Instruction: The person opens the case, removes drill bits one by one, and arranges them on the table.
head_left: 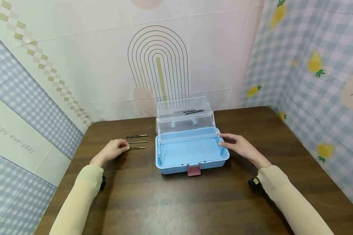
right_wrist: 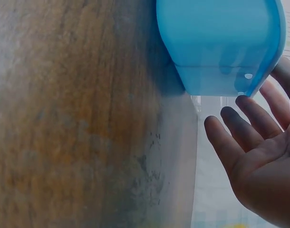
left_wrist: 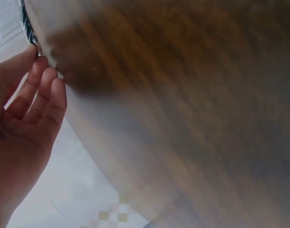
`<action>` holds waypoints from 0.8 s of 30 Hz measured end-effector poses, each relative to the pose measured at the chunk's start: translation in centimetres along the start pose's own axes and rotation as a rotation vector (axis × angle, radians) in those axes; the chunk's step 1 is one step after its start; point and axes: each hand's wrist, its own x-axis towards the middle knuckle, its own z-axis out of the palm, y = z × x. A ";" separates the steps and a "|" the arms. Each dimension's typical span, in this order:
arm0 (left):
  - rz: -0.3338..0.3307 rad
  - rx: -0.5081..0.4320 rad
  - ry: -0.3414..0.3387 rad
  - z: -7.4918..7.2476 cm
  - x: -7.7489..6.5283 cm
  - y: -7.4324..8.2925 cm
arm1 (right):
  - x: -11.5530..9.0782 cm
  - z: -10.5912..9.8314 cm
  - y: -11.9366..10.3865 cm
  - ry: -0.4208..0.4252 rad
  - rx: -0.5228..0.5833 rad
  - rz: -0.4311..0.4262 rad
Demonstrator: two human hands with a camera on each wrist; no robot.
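Three drill bits lie side by side on the table left of the box. My left hand [head_left: 115,148] pinches the fluted end of the nearest drill bit [head_left: 139,148] between thumb and index finger; the left wrist view shows its dark spiral [left_wrist: 27,23] at the fingertips. Behind it lie the middle drill bit [head_left: 139,142] and a thicker drill bit [head_left: 137,136]. A light blue toolbox [head_left: 191,166] stands with its lid raised. My right hand [head_left: 238,143] touches its right rim, thumb over the edge, the other fingers loosely extended and spread along the outside [right_wrist: 259,147].
Clear plastic trays [head_left: 185,121] are unfolded above the toolbox's back, with several dark drill bits [head_left: 194,112] in the upper one. A pink latch [head_left: 193,170] hangs at the front. A patterned cloth [head_left: 106,65] rises behind the brown table [head_left: 164,202].
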 end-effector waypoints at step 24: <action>0.021 -0.002 -0.015 0.2 0.8 -0.2 | 0.1 -0.3 0.1 -0.007 -0.039 0.008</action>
